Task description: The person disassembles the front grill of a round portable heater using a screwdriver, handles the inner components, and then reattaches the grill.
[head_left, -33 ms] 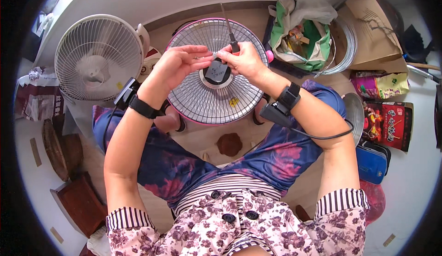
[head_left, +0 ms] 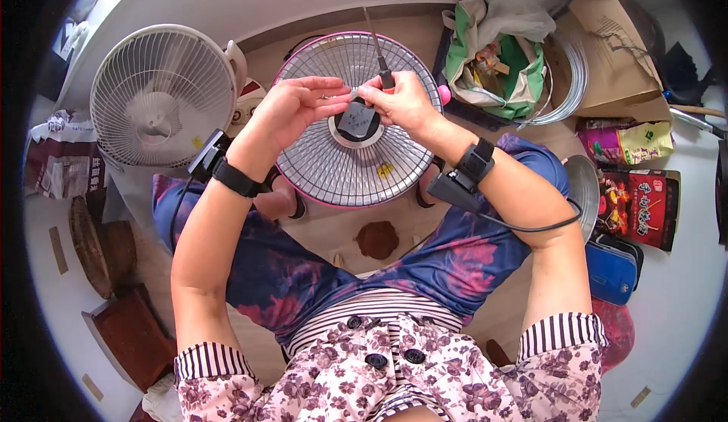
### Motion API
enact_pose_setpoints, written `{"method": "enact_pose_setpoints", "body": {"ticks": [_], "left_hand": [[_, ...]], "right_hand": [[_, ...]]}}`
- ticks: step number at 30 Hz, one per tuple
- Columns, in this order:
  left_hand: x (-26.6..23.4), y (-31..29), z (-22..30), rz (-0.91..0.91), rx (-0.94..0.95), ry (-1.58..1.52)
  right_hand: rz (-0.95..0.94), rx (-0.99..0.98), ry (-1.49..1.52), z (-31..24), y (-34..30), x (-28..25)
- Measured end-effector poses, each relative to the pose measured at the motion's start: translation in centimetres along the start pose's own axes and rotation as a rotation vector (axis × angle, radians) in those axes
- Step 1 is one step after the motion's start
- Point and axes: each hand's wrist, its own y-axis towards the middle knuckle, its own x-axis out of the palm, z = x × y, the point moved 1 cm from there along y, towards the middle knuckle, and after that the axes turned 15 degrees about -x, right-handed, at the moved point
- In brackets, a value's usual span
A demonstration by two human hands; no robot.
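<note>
Between my knees stands a round wire-guarded appliance (head_left: 318,160) with a pink rim, seemingly a fan or heater. A dark plate (head_left: 358,121) sits within the pale ring at its centre. Over the guard, my left hand (head_left: 307,103) is held palm up with fingers stretched out. A tiny shiny thing (head_left: 325,97) shows at its fingers, too small to name. My right hand (head_left: 404,103) is closed round a screwdriver (head_left: 385,77) with a red and black handle, its shaft pointing away from me. The right thumb and forefinger pinch together close to the left fingertips; anything between them is hidden.
A white fan (head_left: 163,96) stands at the left. Far right are a green and white bag (head_left: 523,81), a wire coil (head_left: 572,81) and a cardboard box (head_left: 622,58). Nearer lie food packets (head_left: 644,206) and a blue case (head_left: 613,270). A wooden box (head_left: 133,335) is at the lower left.
</note>
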Motion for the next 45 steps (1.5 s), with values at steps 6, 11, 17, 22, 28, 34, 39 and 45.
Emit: {"method": "enact_pose_setpoints", "body": {"ticks": [6,11,17,22,28,34,39,45], "left_hand": [[0.4,0.0,0.0,0.051,0.03,0.034],[0.4,0.4,-0.7,0.129,0.116,0.141],[1.0,0.5,-0.7,0.244,0.152,0.255],[1.3,1.2,-1.3,0.245,0.194,0.277],[1.6,1.7,-1.5,0.251,0.182,0.281],[2.0,1.7,-1.4,0.259,0.188,0.258],[1.6,2.1,-1.6,0.257,0.18,0.274],[1.8,2.2,-1.8,0.275,0.199,0.31]], "right_hand": [[0.014,-0.009,-0.002,0.1,0.1,-0.1],[0.032,0.003,-0.035,0.1,0.0,0.0],[0.051,-0.013,0.008,0.1,0.0,-0.2],[0.062,0.057,-0.021,-0.3,0.0,0.0],[0.095,0.122,-0.006,-0.7,0.3,0.5],[0.119,0.075,-0.043,-0.2,0.3,0.4],[0.143,0.088,-0.046,0.3,0.5,0.5],[0.142,0.119,-0.025,0.0,0.3,0.6]]}}
